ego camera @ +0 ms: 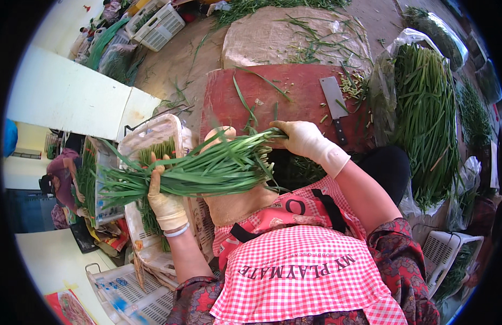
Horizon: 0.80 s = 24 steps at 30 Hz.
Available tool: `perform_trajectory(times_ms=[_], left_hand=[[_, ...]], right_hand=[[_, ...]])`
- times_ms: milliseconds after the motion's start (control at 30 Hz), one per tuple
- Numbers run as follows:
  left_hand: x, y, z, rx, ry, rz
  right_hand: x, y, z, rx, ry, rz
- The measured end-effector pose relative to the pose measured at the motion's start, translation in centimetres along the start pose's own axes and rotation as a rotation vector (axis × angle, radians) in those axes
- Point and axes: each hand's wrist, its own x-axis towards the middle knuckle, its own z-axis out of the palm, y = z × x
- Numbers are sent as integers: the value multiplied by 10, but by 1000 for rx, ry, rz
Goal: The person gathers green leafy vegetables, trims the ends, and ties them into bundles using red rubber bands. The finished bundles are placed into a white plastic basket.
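Observation:
A loose bunch of long green garlic chives (218, 170) lies crosswise in front of me, above my lap. My left hand (165, 201), in a pale stained glove, grips it toward the leafy end, with the leaves spreading out past the fingers. At the pale stem end, my right hand (301, 138), gloved too, has its fingers around a few stalks along the bunch's upper edge; the fingertips are partly hidden. Beyond the right hand, a cleaver (333, 97) with a black handle rests on a red board (291, 97) among scattered leaves and cut stem ends (352, 87).
To my left stands a white plastic crate (176, 126) with tied chive bunches (159, 148). A clear bag packed with chives (425, 113) stands at right. Sacking (255, 40) lies beyond the board. Another person (64, 172) bends beside a crate at far left.

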Motion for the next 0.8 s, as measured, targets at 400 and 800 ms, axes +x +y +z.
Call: perform_trajectory(times_ms=[400,800], left_hand=[[-18,-32,-74,-216,-36,43],[-25,-34,-24,-347,-263,96]], right_hand=[[-23,50,8,-178,-96,216],[-52,-80,36,-26,320,-329]])
